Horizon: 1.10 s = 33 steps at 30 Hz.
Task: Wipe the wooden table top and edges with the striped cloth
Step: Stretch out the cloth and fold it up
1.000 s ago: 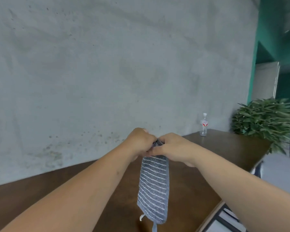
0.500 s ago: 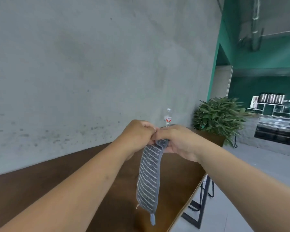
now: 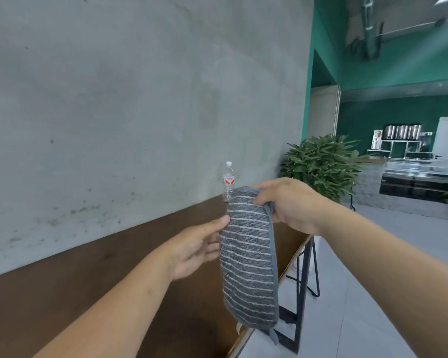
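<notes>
The grey striped cloth (image 3: 248, 264) hangs folded in the air above the dark wooden table (image 3: 88, 285). My right hand (image 3: 287, 202) grips its top fold, fingers curled over the edge. My left hand (image 3: 197, 249) is beside the cloth's left edge with fingers extended, the thumb tip touching the fabric. The cloth's lower end dangles over the table's near right edge.
A clear water bottle (image 3: 228, 180) stands at the table's far end against the concrete wall (image 3: 140, 112). A leafy potted plant (image 3: 323, 164) is beyond the table. Black metal table legs (image 3: 304, 277) show on the right above a grey floor. A counter stands far right.
My left hand has let go of the cloth's top and dropped to its left side, fingers spread. The cloth has turned flat toward me. The view has swung right.
</notes>
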Each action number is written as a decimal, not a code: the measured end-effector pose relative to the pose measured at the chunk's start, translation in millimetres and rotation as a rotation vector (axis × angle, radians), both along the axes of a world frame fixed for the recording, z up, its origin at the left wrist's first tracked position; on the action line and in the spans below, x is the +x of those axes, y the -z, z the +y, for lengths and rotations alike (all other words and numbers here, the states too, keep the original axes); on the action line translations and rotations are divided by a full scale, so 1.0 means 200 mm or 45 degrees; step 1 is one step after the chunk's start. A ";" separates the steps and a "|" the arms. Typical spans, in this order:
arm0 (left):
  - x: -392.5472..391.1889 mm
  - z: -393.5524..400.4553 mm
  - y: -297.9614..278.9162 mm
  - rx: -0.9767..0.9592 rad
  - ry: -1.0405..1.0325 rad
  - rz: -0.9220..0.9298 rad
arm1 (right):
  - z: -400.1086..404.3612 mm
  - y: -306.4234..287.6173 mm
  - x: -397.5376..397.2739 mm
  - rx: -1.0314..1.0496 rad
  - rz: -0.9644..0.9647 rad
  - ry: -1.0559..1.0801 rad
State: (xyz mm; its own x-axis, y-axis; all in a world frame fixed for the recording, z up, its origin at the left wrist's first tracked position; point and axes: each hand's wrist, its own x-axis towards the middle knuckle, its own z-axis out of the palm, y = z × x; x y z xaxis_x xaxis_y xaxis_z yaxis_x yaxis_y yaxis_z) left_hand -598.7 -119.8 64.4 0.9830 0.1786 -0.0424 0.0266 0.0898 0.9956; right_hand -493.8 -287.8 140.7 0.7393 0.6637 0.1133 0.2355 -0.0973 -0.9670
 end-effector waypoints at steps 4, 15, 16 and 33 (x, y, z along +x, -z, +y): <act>0.20 -0.19 0.05 -0.354 0.115 -0.115 | -0.16 -0.01 0.27 0.140 0.215 -0.087; 0.76 -0.49 0.04 -0.338 -0.337 -0.126 | -0.39 0.46 0.78 0.238 0.806 -0.230; 0.82 -0.50 0.04 -0.325 -0.364 -0.118 | -0.39 0.49 0.82 0.230 0.815 -0.256; 2.05 -0.26 0.17 0.513 -0.646 -0.060 | -0.26 0.52 1.99 0.088 0.154 0.054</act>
